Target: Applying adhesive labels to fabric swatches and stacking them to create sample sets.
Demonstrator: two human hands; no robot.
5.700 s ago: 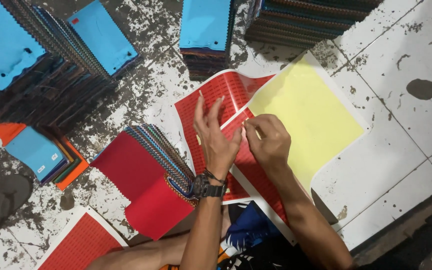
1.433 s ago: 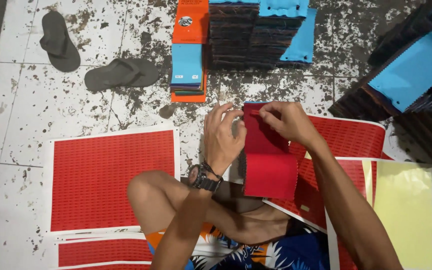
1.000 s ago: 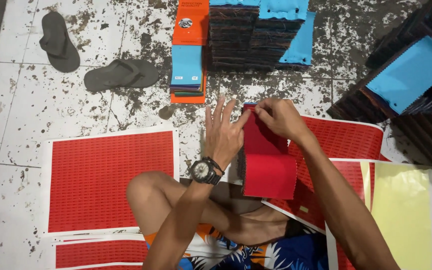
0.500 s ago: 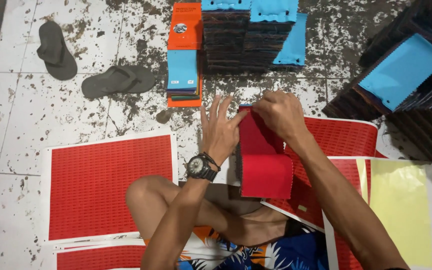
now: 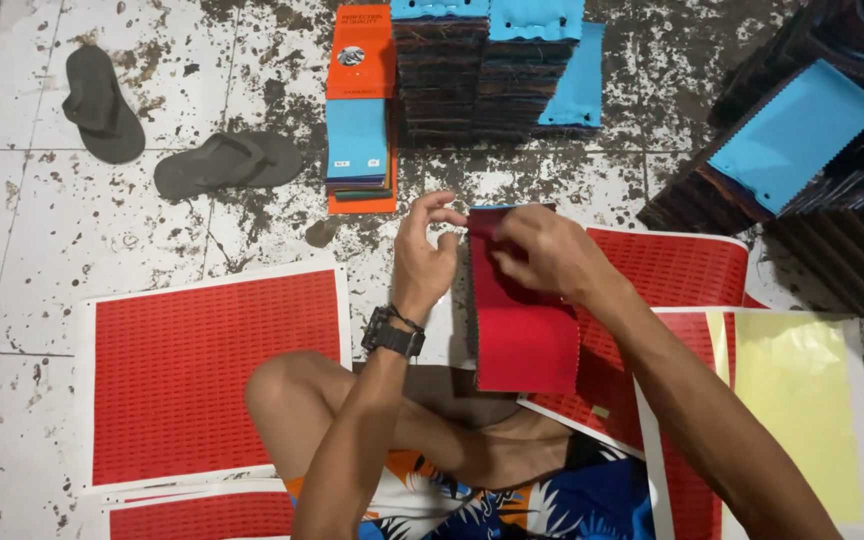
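You are sitting on the floor [image 5: 152,240] with one knee [image 5: 282,385] up. Both of your hands are at the top of one red cloth piece [image 5: 522,320], which stands in front of you, between your knee and the sticker sheets on your right.

Your left hand [image 5: 424,262] is beside the top left corner of the red cloth. Its fingers [image 5: 439,205] are curled and partly spread, and the fingertips are close to the cloth edge. You cannot tell if they pinch it. You wear one black watch [image 5: 392,333] on that wrist.

Your right hand [image 5: 542,252] lies on the top of the red cloth, with its fingers pressed down on it. The fingertips are hidden, so you cannot tell if they pinch anything.

One big red sticker sheet [image 5: 214,375] lies flat to your left, and the edge of one more red sheet [image 5: 197,515] peeks out below it. On your right there is another red sheet [image 5: 677,270] and one yellow sheet [image 5: 797,400].

Two dark flip-flops [image 5: 217,165] lie on the floor at the top left, near each other. One orange booklet stack [image 5: 360,110] sits just beside two piles of dark cloth with blue tops [image 5: 497,70]. More dark cloth with one blue piece on top [image 5: 797,140] is at the top right.
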